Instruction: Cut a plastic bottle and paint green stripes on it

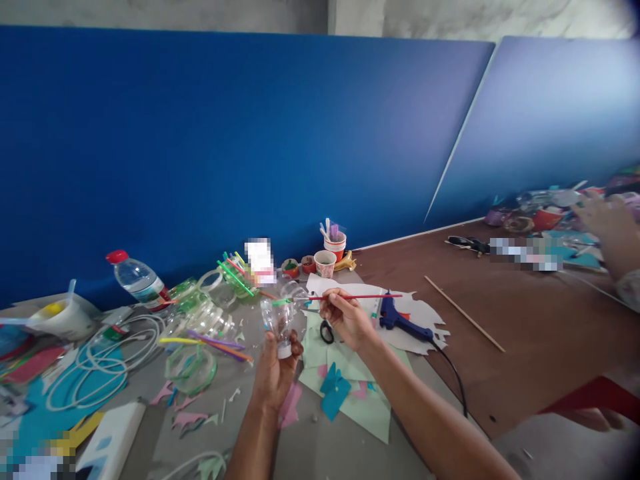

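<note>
My left hand [279, 363] grips a cut clear plastic bottle [280, 320] by its lower end, where a white cap shows; green colour marks its upper part. Between the fingertips of my right hand [345, 313] is a thin red paintbrush [370, 296], held nearly level. Its tip points left and meets or nearly meets the green area; I cannot tell which. Just below my right hand are the black handles of scissors [327, 332]. A blue glue gun [403, 318] lies right of that hand on cut white paper [425, 337].
Paper cups [325, 264] and small paint pots [290, 268] stand by the blue partition [225, 133]. Cut bottles [200, 313], a coiled white cable [145, 333] and a red-capped bottle [140, 280] crowd the left. A wooden stick [465, 313] lies right. Another person's hand [607, 220] is far right.
</note>
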The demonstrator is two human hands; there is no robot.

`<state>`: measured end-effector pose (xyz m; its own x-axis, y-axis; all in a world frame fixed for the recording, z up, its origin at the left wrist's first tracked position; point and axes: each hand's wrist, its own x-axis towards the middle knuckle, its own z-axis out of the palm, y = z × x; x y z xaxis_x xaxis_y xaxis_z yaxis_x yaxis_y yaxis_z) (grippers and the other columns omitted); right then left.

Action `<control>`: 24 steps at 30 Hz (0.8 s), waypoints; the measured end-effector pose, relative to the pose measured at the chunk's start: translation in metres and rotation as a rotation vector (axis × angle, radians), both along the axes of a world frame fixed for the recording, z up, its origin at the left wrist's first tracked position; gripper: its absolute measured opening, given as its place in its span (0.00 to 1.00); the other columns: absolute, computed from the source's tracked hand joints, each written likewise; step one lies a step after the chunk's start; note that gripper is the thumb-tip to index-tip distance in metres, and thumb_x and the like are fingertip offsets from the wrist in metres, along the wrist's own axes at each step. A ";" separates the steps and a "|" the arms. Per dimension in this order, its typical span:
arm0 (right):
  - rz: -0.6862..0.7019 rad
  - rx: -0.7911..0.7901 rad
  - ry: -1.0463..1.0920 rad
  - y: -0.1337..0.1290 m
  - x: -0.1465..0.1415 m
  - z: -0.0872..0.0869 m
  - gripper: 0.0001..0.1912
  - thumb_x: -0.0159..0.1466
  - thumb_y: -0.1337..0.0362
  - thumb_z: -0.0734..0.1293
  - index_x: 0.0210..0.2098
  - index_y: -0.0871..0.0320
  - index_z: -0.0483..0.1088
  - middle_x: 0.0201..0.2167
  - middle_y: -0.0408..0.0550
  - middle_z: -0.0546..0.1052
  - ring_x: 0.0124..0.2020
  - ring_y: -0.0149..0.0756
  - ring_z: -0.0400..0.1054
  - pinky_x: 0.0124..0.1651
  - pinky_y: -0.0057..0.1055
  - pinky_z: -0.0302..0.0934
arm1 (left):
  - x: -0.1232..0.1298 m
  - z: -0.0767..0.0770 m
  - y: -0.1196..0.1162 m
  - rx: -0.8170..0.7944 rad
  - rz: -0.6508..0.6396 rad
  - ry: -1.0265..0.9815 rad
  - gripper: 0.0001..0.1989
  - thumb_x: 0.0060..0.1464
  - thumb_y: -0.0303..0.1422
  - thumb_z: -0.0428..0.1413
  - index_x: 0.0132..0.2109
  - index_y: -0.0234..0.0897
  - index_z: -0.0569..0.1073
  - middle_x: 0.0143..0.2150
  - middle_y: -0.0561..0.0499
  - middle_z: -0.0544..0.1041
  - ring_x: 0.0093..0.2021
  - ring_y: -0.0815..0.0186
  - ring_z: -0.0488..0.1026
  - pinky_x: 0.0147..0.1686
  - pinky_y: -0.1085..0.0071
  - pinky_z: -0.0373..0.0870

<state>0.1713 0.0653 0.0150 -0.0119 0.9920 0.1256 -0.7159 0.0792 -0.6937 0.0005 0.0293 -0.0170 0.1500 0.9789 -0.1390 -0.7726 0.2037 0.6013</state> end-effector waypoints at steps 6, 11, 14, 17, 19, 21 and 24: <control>0.017 -0.015 0.042 -0.001 0.001 0.001 0.07 0.53 0.64 0.73 0.28 0.60 0.73 0.18 0.42 0.72 0.19 0.26 0.62 0.23 0.23 0.55 | 0.001 0.004 -0.003 0.022 -0.059 -0.046 0.21 0.42 0.48 0.65 0.37 0.36 0.75 0.26 0.53 0.69 0.25 0.72 0.64 0.29 0.72 0.67; 0.018 -0.021 0.068 -0.001 0.002 0.002 0.07 0.52 0.64 0.74 0.28 0.59 0.73 0.18 0.42 0.72 0.20 0.27 0.62 0.22 0.24 0.54 | 0.000 0.007 -0.006 -0.002 -0.116 -0.107 0.24 0.42 0.50 0.64 0.40 0.34 0.76 0.25 0.56 0.65 0.23 0.73 0.60 0.30 0.71 0.66; 0.020 -0.016 0.078 -0.001 0.002 0.002 0.07 0.53 0.64 0.74 0.27 0.59 0.73 0.18 0.42 0.72 0.20 0.27 0.62 0.22 0.24 0.54 | 0.000 0.008 -0.006 0.003 -0.148 -0.146 0.23 0.42 0.49 0.64 0.37 0.34 0.75 0.24 0.56 0.64 0.23 0.73 0.59 0.30 0.72 0.65; 0.025 -0.012 0.089 0.000 0.003 0.002 0.07 0.52 0.64 0.74 0.27 0.59 0.73 0.18 0.42 0.71 0.19 0.27 0.62 0.22 0.24 0.54 | -0.001 0.009 -0.007 0.002 -0.171 -0.180 0.20 0.41 0.48 0.65 0.33 0.35 0.75 0.23 0.57 0.64 0.22 0.74 0.58 0.30 0.71 0.65; 0.036 -0.017 0.095 0.001 0.003 0.001 0.08 0.52 0.64 0.74 0.27 0.60 0.73 0.18 0.42 0.71 0.19 0.26 0.62 0.23 0.23 0.54 | -0.002 0.010 -0.008 -0.002 -0.186 -0.198 0.19 0.41 0.47 0.65 0.31 0.35 0.74 0.23 0.57 0.64 0.22 0.75 0.58 0.31 0.71 0.65; 0.052 -0.019 0.097 0.001 0.004 0.001 0.07 0.53 0.64 0.74 0.28 0.60 0.73 0.18 0.42 0.71 0.19 0.26 0.62 0.23 0.23 0.55 | -0.002 0.011 -0.009 -0.005 -0.199 -0.212 0.19 0.42 0.46 0.65 0.29 0.34 0.73 0.23 0.57 0.64 0.21 0.75 0.58 0.31 0.71 0.66; 0.065 -0.014 0.094 0.001 0.004 0.000 0.07 0.53 0.64 0.73 0.28 0.59 0.73 0.18 0.42 0.71 0.19 0.26 0.61 0.23 0.24 0.55 | -0.003 0.011 -0.011 -0.007 -0.216 -0.230 0.19 0.42 0.46 0.65 0.27 0.33 0.72 0.23 0.57 0.63 0.21 0.76 0.58 0.31 0.72 0.66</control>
